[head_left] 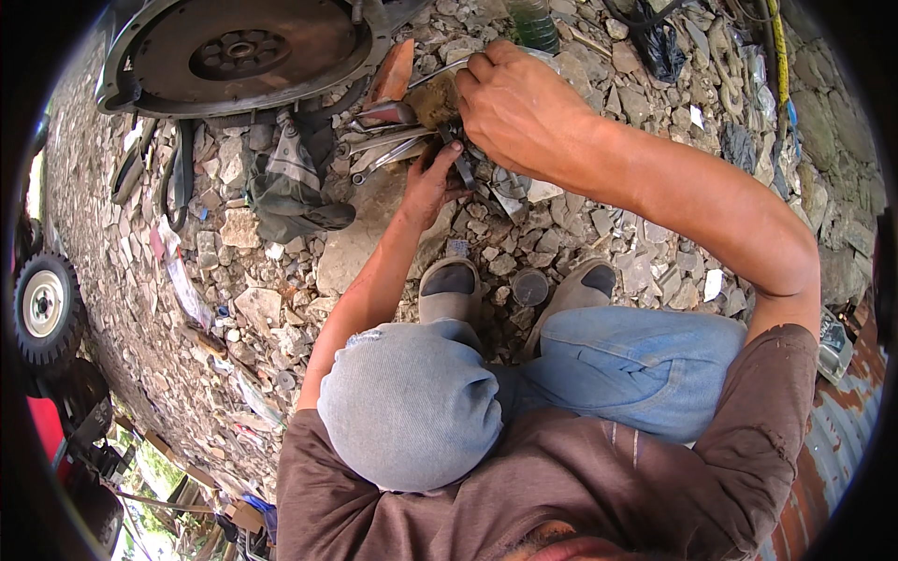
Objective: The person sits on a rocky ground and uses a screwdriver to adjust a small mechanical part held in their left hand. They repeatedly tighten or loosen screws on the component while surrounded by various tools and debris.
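My left hand [432, 184] is closed round a dark, narrow metal part [462, 168], thumb on top. Just above it to the right, my right hand [514, 105] is curled with its knuckles up, close against the part. Its fingertips are turned away, so what they grip is hidden. Left of the hands, several metal wrenches [385, 159] lie together on a flat stone [360, 234]. A tool with a red handle [385, 114] rests beside them, next to an orange-red brick piece [392, 71].
A large round flywheel in its housing [159, 65] stands at the far left. Beneath it is a crumpled dark green cloth [290, 201]. A green plastic bottle [533, 26] stands beyond my right hand. Rubble surrounds my shoes [451, 288]. A rusty corrugated sheet [837, 439] is at right, a wheel [45, 307] at left.
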Demonstrator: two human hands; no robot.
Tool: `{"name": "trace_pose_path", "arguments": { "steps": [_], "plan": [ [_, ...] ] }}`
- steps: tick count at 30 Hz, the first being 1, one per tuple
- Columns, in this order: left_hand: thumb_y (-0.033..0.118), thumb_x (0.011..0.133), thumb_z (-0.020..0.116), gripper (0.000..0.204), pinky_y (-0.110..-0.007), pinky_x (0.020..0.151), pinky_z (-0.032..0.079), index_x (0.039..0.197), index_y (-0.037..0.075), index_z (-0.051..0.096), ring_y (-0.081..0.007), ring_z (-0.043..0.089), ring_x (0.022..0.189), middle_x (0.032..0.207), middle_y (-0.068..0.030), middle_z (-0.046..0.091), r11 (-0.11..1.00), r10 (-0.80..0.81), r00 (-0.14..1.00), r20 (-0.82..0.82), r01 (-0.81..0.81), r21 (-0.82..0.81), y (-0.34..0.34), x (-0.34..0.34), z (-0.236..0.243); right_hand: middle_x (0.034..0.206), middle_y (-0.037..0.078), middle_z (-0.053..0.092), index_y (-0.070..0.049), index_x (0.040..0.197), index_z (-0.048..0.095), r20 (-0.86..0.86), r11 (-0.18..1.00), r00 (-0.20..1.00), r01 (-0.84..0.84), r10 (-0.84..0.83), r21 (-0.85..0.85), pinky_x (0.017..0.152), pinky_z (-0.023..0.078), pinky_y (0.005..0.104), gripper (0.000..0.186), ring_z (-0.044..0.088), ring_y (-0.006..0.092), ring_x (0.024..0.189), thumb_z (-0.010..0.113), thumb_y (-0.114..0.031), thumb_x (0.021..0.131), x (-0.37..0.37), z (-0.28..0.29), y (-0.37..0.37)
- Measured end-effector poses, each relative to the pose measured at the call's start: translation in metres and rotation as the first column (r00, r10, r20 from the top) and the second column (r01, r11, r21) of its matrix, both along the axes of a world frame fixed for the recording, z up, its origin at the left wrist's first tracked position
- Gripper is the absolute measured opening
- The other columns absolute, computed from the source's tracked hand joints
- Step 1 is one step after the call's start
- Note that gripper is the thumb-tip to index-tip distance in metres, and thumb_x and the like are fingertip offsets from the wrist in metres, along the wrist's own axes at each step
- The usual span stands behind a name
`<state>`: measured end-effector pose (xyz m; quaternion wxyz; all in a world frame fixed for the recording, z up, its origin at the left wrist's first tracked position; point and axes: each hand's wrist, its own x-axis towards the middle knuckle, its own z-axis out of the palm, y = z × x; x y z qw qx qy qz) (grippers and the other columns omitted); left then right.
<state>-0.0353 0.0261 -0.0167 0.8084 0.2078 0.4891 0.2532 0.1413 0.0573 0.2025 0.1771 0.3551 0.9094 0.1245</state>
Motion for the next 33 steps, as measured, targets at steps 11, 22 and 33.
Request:
{"name": "trace_pose_path", "arguments": {
  "steps": [11,22,33],
  "plan": [
    [0.040,0.092,0.077,0.078,-0.045,0.082,0.062,0.153,0.009,0.040,-0.0258,0.071,0.100,0.120,-0.0124,0.067,1.000,-0.010,1.000,0.001,0.010,0.000,0.001,0.001,0.005,0.103,0.005,0.069,-0.012,0.105,0.073,0.012,0.996,0.996,0.088,-0.088,0.009,0.089,0.047,0.0344,0.021,0.063,0.0201,0.106,0.066,-0.022,0.089,-0.002,-0.002,-0.005],
    [0.041,0.091,0.078,0.082,-0.044,0.080,0.062,0.154,0.009,0.038,-0.0261,0.070,0.100,0.123,-0.0135,0.065,1.000,-0.002,1.000,-0.015,0.002,0.015,0.000,0.000,0.003,0.099,0.005,0.067,-0.010,0.100,0.071,0.023,0.978,0.983,0.185,-0.183,-0.098,0.085,0.047,0.0346,0.019,0.062,0.0206,0.103,0.066,-0.024,0.087,-0.009,-0.001,-0.007],
    [0.041,0.090,0.080,0.086,-0.046,0.080,0.063,0.154,0.006,0.033,-0.0279,0.071,0.099,0.125,-0.0145,0.064,1.000,0.013,1.000,-0.005,-0.013,-0.003,0.001,0.001,0.002,0.100,0.003,0.071,-0.013,0.098,0.078,-0.071,0.996,0.997,-0.006,0.012,0.087,0.083,0.050,0.0349,0.018,0.068,0.0213,0.097,0.068,-0.022,0.085,0.022,-0.005,-0.006]
  ]
}}
